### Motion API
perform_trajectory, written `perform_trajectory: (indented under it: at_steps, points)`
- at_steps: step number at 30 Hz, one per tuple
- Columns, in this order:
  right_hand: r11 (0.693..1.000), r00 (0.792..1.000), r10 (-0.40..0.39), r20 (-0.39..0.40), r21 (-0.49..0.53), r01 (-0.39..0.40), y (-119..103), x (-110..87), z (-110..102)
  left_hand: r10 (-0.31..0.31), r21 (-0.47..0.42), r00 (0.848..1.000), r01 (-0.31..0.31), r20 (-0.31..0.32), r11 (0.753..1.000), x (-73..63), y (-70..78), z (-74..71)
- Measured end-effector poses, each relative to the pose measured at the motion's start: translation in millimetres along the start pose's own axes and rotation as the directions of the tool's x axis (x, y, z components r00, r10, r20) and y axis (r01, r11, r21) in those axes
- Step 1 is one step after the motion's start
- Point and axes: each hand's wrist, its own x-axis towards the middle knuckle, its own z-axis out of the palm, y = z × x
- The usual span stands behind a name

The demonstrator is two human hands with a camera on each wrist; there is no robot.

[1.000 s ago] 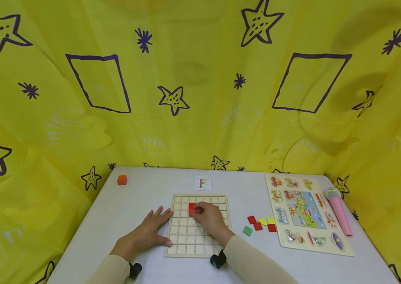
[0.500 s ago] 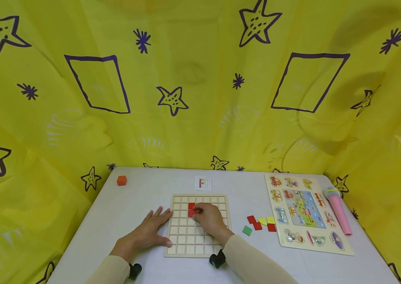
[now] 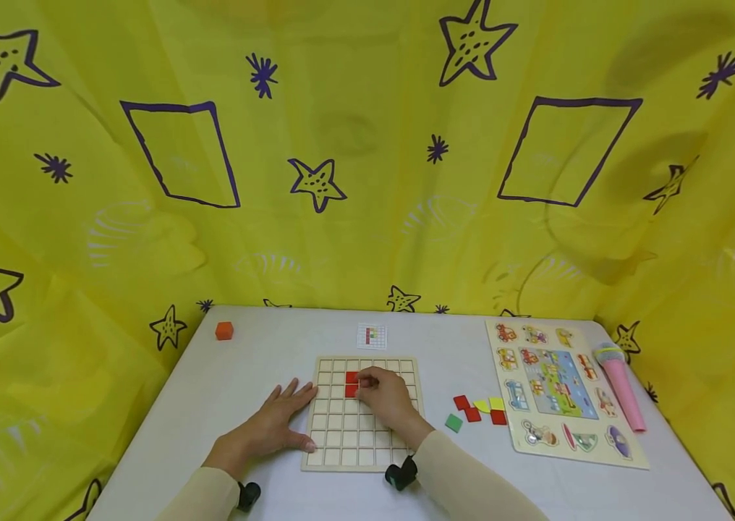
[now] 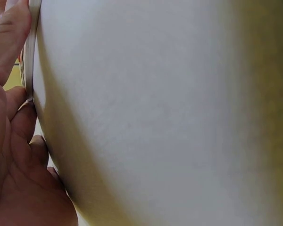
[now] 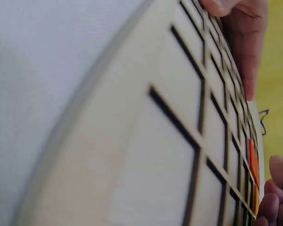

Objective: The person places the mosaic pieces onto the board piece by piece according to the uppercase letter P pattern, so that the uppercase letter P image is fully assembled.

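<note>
A wooden grid board (image 3: pixel 333 457) lies in the middle of the table. Two red square tiles (image 3: pixel 351 391) sit in neighbouring cells of one column in its upper half. My right hand (image 3: pixel 388 399) is bent over the board, its thumb and index fingertips at the right side of these tiles. In the right wrist view the thumb (image 5: pixel 282 174) and fingers stand apart beside an orange-red tile (image 5: pixel 253 162), with nothing visible between them. My left hand (image 3: pixel 270 425) lies spread on the table, fingertips and thumb touching the board's left edge.
A small pattern card (image 3: pixel 372 336) lies behind the board. To the right are several loose red tiles (image 3: pixel 473 414), a green tile (image 3: pixel 453 422) and yellow pieces (image 3: pixel 496 404). Beyond them lie a picture puzzle (image 3: pixel 563 391) and a pink toy microphone (image 3: pixel 624 394). An orange cube (image 3: pixel 224 331) stands back left.
The lower red tile has shifted slightly left and lies squarely in its cell. My right fingertips have drawn a little to the right. The left hand stays in place.
</note>
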Motion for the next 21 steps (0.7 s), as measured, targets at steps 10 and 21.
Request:
perform_trajectory:
  at_steps: [10,21]
  points:
    - [0.971,0.995,0.080,-0.055,0.229,-0.065,4,-10.2,-36,-0.009,-0.007,1.000,0.009,-0.004,1.000,-0.5,0.6,-0.6]
    - [0.987,0.984,0.127,-0.125,0.109,-0.114,29,-50.7,-105,-0.036,-0.015,0.999,0.036,-0.009,0.999,0.7,-1.9,1.4]
